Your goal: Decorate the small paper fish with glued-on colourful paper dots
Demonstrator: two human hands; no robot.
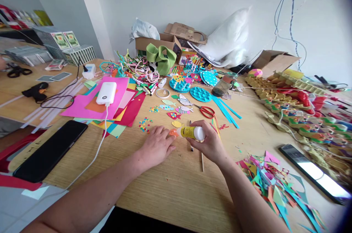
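My right hand is wrapped round a white glue bottle with a yellow label, tipped on its side with its nozzle end toward the left. Under that end lies a small orange paper fish, partly covered. My left hand rests palm down on the table, fingers stretched out, fingertips at the edge of the orange fish. Just beyond are a yellow paper fish, a red fish with dots and several other patterned paper fish. Small coloured paper dots are scattered left of my left hand.
Red-handled scissors lie beyond my right hand, near blue paper discs. Paper scraps and a phone are at right. A white power bank sits on coloured sheets at left; its cable crosses the table past a black phone.
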